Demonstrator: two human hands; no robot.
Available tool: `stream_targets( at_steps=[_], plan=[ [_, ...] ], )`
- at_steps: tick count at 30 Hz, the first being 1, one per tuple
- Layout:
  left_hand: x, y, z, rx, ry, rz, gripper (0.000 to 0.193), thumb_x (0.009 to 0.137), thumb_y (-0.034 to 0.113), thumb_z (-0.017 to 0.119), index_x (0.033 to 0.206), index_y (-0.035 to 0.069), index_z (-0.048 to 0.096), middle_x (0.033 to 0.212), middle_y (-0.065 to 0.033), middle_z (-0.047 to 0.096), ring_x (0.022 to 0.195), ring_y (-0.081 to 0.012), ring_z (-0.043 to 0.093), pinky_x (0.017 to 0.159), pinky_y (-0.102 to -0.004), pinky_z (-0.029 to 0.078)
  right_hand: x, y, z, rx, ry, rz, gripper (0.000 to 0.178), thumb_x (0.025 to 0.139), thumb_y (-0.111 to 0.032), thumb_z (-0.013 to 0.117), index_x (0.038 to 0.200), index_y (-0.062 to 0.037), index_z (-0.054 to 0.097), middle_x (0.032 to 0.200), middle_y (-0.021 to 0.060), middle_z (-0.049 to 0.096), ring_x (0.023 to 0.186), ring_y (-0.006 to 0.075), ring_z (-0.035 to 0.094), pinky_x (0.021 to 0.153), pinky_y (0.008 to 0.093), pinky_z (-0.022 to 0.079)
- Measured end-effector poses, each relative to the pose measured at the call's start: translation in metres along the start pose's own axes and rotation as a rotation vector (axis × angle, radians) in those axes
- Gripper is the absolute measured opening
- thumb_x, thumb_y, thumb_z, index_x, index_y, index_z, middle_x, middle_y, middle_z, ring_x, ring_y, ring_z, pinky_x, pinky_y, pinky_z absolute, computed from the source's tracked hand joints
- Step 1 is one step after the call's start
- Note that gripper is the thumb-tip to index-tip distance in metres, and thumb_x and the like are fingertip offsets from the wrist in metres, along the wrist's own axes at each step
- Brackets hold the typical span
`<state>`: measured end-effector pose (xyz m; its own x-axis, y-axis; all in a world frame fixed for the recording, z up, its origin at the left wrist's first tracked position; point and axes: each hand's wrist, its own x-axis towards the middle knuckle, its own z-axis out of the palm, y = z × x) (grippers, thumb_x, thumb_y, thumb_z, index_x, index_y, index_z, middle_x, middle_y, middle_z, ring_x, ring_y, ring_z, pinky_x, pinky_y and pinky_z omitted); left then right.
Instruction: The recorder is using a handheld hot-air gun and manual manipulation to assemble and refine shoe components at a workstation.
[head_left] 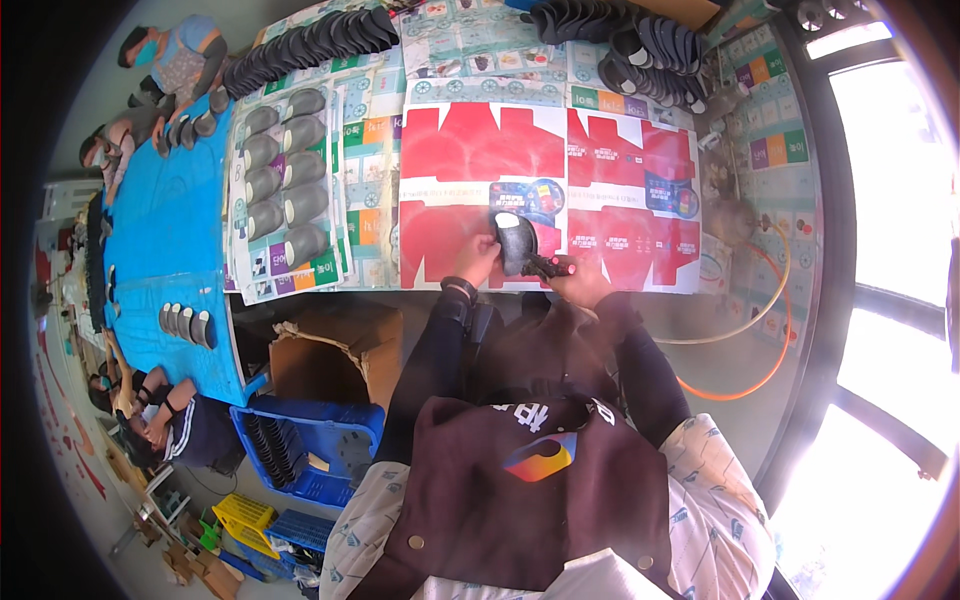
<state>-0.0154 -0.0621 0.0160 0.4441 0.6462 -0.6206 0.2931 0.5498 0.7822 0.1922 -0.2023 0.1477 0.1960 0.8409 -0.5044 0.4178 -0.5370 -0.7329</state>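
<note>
Both of the person's forearms, in dark sleeves, rise from the lower edge and draw close together at the middle of the view. The left hand, a dark band at its wrist, has its fingers curled in a grip. The right hand, just beside it, is closed in a fist, knuckles up.
</note>
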Motion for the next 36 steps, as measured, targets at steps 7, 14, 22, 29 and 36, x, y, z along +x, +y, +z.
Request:
stream_targets(
  at_steps=[7,14,22,29,36],
  plan=[
    [-0.002,0.002,0.003,0.0,-0.02,0.019,0.034,0.1,0.014,0.067,0.127,-0.003,0.057,0.113,-0.0118,0.067,0.096,-0.0189,0.07,0.081,-0.0325,0.061,0.0,-0.002,-0.007,-0.119,0.183,-0.009,0.024,0.085,-0.021,0.064,0.103,-0.005,0.068,0.089,0.0294,0.068,0.09,0.0505,0.065,0.077,0.0558,0.052],
    [-0.004,0.008,0.009,0.06,-0.009,0.054,0.037,0.096,0.017,0.073,0.124,-0.002,0.059,0.11,-0.0111,0.069,0.094,-0.0175,0.07,0.08,-0.0306,0.06,-0.002,-0.002,-0.006,-0.157,0.288,-0.008,0.024,0.084,-0.019,0.061,0.103,-0.0056,0.069,0.086,0.0296,0.068,0.089,0.0508,0.065,0.077,0.0581,0.051],
    [-0.004,0.003,0.013,0.317,0.123,0.186,0.04,0.092,0.022,0.078,0.119,-0.002,0.062,0.103,-0.0108,0.072,0.092,-0.0166,0.071,0.076,-0.0297,0.058,-0.008,0.0,0.006,-0.002,0.092,0.016,0.023,0.083,-0.017,0.067,0.1,-0.0019,0.068,0.081,0.0224,0.071,0.077,0.0383,0.071,0.064,0.0462,0.055],
    [0.01,-0.021,0.001,0.426,0.323,0.132,0.033,0.092,0.019,0.076,0.114,-0.003,0.066,0.095,-0.012,0.073,0.09,-0.0166,0.071,0.075,-0.031,0.058,-0.006,-0.038,-0.023,0.352,-0.032,0.209,0.024,0.083,-0.015,0.066,0.101,-0.0005,0.067,0.077,0.0067,0.07,0.065,0.0164,0.068,0.053,0.0312,0.052],
    [-0.002,-0.007,-0.017,0.224,0.215,0.051,0.038,0.097,0.024,0.073,0.122,-0.002,0.063,0.103,-0.0116,0.073,0.087,-0.0191,0.072,0.072,-0.0309,0.058,0.035,-0.027,-0.007,0.12,0.074,0.135,0.029,0.082,-0.019,0.065,0.104,-0.0002,0.067,0.089,0.0257,0.071,0.085,0.0412,0.071,0.073,0.0483,0.055]
  ],
)
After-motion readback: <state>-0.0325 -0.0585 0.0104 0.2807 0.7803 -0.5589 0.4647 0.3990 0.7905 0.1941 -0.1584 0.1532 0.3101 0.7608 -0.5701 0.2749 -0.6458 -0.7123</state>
